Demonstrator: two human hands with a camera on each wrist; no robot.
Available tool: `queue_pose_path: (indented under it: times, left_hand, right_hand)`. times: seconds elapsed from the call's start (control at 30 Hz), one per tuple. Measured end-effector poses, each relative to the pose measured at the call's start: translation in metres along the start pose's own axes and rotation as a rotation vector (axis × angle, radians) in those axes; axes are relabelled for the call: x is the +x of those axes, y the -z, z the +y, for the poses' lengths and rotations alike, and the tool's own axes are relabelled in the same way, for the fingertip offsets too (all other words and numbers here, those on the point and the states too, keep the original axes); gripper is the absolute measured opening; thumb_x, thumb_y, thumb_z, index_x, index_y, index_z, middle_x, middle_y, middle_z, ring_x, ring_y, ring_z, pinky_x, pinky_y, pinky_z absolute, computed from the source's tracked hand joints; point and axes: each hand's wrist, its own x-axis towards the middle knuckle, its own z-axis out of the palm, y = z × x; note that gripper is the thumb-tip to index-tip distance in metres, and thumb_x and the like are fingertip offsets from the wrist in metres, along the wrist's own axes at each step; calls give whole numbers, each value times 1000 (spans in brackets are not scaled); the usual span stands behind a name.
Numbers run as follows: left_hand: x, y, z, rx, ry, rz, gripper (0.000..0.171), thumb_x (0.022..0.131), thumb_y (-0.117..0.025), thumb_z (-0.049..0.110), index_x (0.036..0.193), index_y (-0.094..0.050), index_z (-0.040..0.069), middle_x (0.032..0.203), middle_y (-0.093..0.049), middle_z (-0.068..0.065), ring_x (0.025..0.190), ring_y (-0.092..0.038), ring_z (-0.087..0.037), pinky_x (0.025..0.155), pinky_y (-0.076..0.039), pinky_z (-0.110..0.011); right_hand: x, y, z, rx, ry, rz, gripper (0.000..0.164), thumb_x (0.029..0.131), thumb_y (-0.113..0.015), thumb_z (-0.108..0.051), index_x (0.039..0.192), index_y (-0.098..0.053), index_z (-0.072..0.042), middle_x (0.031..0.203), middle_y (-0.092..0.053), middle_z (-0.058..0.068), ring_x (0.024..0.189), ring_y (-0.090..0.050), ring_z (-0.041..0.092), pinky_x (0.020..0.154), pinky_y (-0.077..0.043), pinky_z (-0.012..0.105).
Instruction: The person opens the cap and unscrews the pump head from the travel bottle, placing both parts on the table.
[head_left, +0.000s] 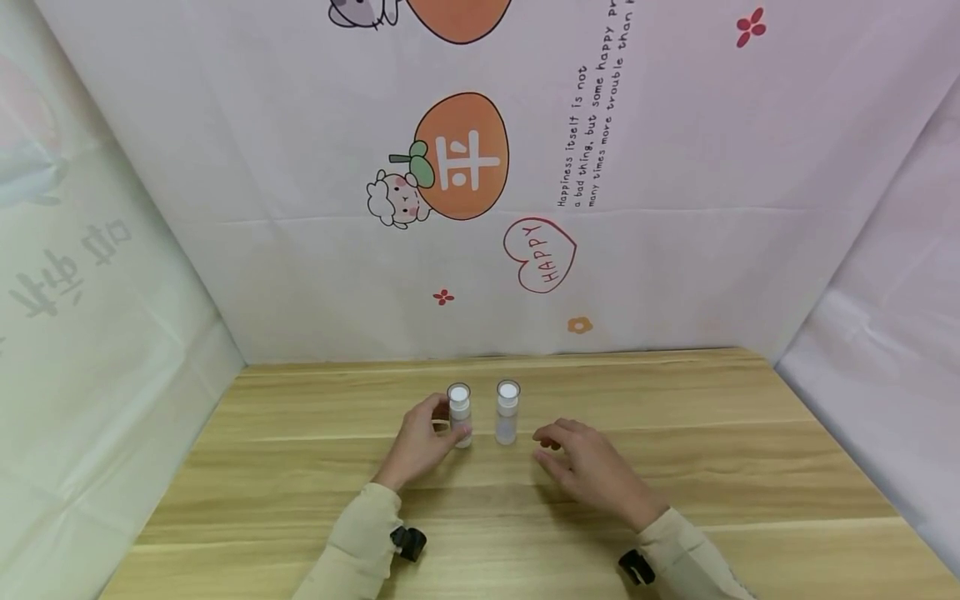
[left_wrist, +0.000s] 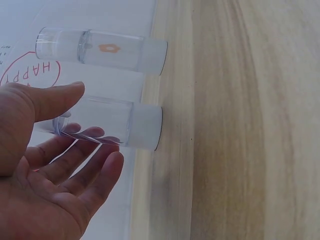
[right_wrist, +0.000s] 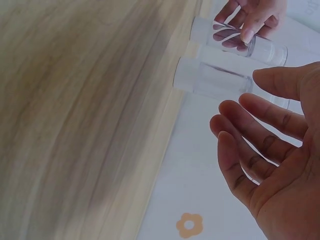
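Note:
Two small clear bottles with white bases stand upright side by side on the wooden table. Around the left bottle (head_left: 459,408) curl the thumb and fingers of my left hand (head_left: 420,446). The left wrist view shows the thumb on the near side of this bottle (left_wrist: 145,126) and the fingers round its far side. My right hand (head_left: 592,468) hovers to the right of the right bottle (head_left: 507,421), holding nothing. Its fingers are loosely bent, apart from that bottle (right_wrist: 222,81) in the right wrist view.
Light wood covers the tabletop (head_left: 480,533). A white printed cloth (head_left: 315,275) hangs behind the table, with more cloth on both sides. Each wrist wears a black clip, one on the left sleeve (head_left: 356,533) and one on the right sleeve (head_left: 682,546).

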Motion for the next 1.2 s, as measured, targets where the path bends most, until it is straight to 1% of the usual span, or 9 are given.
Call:
queue_pose_path:
  times: [0.2, 0.3, 0.5, 0.67, 0.8, 0.87, 0.97, 1.07, 1.2]
  left_hand:
    - [-3, -1, 2, -19, 9, 21, 34, 93, -76, 15, 121, -62, 0, 116, -66, -14, 112, -62, -31, 95, -52, -46]
    - [-5, -1, 3, -14, 5, 31, 34, 93, -76, 16, 120, -63, 1, 115, -66, -13, 111, -62, -31, 96, -51, -47]
    - [-6, -1, 12, 16, -28, 43, 35, 91, -77, 13, 122, -64, 3, 114, -67, -10, 110, -62, -29, 96, -51, -49]
    - [-9, 0, 19, 76, -81, 53, 35, 90, -79, 11, 121, -65, 4, 113, -68, -8, 108, -63, -27, 94, -52, -50]
    - [-13, 0, 25, 156, -146, 67, 34, 86, -82, 10, 117, -67, 5, 110, -68, -6, 103, -64, -24, 89, -53, -49]
    - [-15, 0, 28, 196, -182, 74, 34, 84, -83, 9, 114, -68, 6, 109, -68, -5, 101, -64, -23, 87, -53, -47]
    - [-18, 0, 35, 237, -215, 78, 34, 82, -85, 9, 111, -68, 7, 107, -68, -4, 100, -65, -24, 87, -52, -47]
    - [-20, 0, 40, 271, -225, 68, 34, 82, -85, 11, 111, -69, 8, 107, -68, -3, 101, -65, -25, 90, -51, -47]
    - [-22, -1, 46, 318, -259, 55, 33, 82, -85, 14, 111, -70, 9, 108, -69, -2, 101, -65, -25, 90, -52, -45]
  right_hand:
    - [0, 0, -3, 39, -7, -17, 17, 94, -74, -14, 109, -72, -7, 100, -71, 3, 89, -66, 17, 75, -55, 32]
    - [0, -1, -5, 69, -17, -26, 16, 95, -73, -13, 109, -72, -7, 101, -71, 4, 89, -66, 17, 75, -56, 33]
    - [1, 1, -6, 117, -23, -15, 17, 95, -73, -12, 110, -72, -6, 102, -71, 3, 89, -65, 15, 73, -58, 37]
    - [1, 2, -7, 145, -21, -14, 19, 95, -73, -12, 113, -71, -6, 103, -70, 0, 88, -66, 15, 73, -58, 34]
    - [1, 3, -9, 175, -37, -17, 23, 95, -74, -15, 116, -70, -6, 103, -70, -2, 89, -65, 12, 73, -56, 28]
    - [1, 4, -10, 192, -51, -15, 26, 95, -74, -19, 117, -69, -7, 102, -70, -3, 89, -65, 11, 73, -55, 26]
    - [1, 6, -12, 213, -68, -2, 32, 94, -76, -25, 119, -69, -8, 103, -70, -4, 89, -65, 13, 72, -55, 27]
    - [1, 8, -13, 218, -65, 10, 38, 92, -77, -30, 121, -67, -8, 104, -70, -3, 88, -66, 16, 72, -56, 30]
    - [3, 10, -15, 219, -54, 23, 44, 90, -79, -33, 123, -66, -7, 104, -69, -2, 88, -65, 14, 72, -57, 34]
